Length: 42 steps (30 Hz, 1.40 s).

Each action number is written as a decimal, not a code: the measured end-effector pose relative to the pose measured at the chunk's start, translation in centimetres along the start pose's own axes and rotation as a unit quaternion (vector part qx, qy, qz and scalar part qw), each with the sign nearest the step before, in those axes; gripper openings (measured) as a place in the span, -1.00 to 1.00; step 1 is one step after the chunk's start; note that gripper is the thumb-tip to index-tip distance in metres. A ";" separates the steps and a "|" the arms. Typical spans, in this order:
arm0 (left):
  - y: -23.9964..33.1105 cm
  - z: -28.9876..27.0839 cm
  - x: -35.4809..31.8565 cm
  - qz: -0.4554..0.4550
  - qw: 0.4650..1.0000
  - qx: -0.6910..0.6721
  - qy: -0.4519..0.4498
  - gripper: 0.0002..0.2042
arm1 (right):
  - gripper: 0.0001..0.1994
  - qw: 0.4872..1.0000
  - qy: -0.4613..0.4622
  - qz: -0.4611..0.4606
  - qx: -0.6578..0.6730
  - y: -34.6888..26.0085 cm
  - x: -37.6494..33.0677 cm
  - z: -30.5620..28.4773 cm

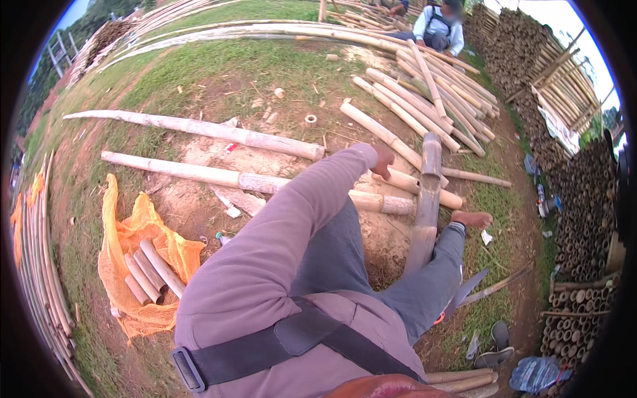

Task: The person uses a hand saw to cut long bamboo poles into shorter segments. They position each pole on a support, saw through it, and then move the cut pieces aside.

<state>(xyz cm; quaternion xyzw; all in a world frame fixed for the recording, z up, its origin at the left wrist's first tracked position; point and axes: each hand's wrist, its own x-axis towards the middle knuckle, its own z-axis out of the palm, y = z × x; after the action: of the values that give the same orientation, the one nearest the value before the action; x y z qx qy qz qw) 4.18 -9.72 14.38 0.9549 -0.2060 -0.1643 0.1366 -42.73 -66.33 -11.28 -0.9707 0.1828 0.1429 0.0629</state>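
Observation:
My left arm in a purple sleeve reaches forward. My left hand has its fingers curled over the near end of a short bamboo piece lying on the ground. A grey, weathered split bamboo length leans up beside my grey trouser leg, close to my bare foot. A machete blade sticks out behind my right knee. Its orange handle is mostly hidden and my right hand is out of sight behind the leg.
Long bamboo poles lie across bare dirt and grass, with a loose heap of cut lengths ahead. An orange net sack holds short sections at my left. Stacked bamboo ends line the right. Another person sits far ahead. Sandals lie nearby.

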 end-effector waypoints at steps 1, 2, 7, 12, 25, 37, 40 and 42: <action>-0.2 -0.1 -0.6 0.002 1.000 0.000 0.007 -0.21 | -0.73 1.000 -0.012 -0.005 0.012 -0.8 1.3 -1.0; -0.4 0.0 -0.9 0.008 1.000 0.000 0.016 -0.21 | -0.73 0.999 -0.020 -0.012 0.024 -1.4 2.5 -2.0; 1.8 -0.8 -3.4 -0.008 1.000 0.005 -0.009 -0.21 | -0.72 0.999 -0.026 -0.024 0.041 -1.5 6.7 -7.2; -2.4 1.9 -5.5 -0.019 0.999 -0.021 0.047 -0.35 | -0.71 0.996 -0.036 -0.063 0.048 -1.6 11.8 -12.0; -0.9 -0.6 -8.0 0.064 0.947 -0.079 0.305 -0.73 | -0.57 0.946 0.095 -0.254 0.180 -5.8 35.4 -28.8; -1.2 0.8 -10.3 0.037 0.997 -0.055 0.035 -0.44 | -0.51 0.908 -0.128 -0.387 0.093 -33.4 31.0 -18.2; -0.4 0.3 -10.4 0.062 0.994 -0.086 0.024 -0.40 | -0.52 0.901 -0.176 -0.386 0.091 -35.5 29.8 -13.1; -0.5 1.1 -10.2 0.054 0.993 -0.101 -0.004 -0.41 | -0.53 0.885 -0.238 -0.381 0.119 -36.2 28.0 -10.4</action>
<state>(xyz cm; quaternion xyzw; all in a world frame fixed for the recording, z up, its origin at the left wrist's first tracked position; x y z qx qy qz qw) -4.81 -4.99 15.82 0.9230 -0.2407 -0.1806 0.2399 -1.63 -44.05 -7.28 -0.8875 -0.2060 0.3121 0.2692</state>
